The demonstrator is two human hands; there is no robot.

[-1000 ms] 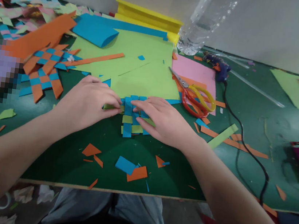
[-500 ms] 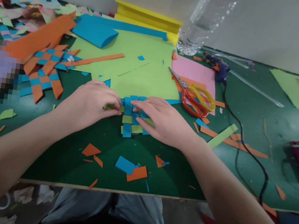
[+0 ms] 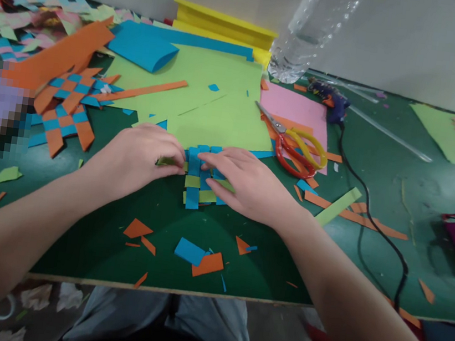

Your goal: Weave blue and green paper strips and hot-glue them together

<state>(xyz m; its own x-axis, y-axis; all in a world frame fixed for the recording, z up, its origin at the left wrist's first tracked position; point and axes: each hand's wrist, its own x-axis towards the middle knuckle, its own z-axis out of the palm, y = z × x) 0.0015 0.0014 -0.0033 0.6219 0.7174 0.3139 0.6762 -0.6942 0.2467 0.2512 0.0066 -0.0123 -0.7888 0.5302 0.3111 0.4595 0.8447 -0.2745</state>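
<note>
In the head view a small woven paper piece (image 3: 194, 172) of blue and light-green strips lies flat on the green table, just below a large green sheet. My left hand (image 3: 141, 156) is at its left side, thumb and fingertips pinched on a green paper strip (image 3: 166, 161) that enters the weave. My right hand (image 3: 246, 184) covers the right part of the weave and holds it, fingertips on the blue strips and thumb lower down. The weave's right side is partly hidden under that hand.
Scissors (image 3: 298, 146) with red and yellow handles lie right of the green sheet (image 3: 219, 102). A glue gun (image 3: 332, 103) trails a black cord. A clear bottle (image 3: 308, 35) stands behind. Orange-blue woven pieces (image 3: 73, 88) lie left; paper scraps (image 3: 189, 252) dot the table front.
</note>
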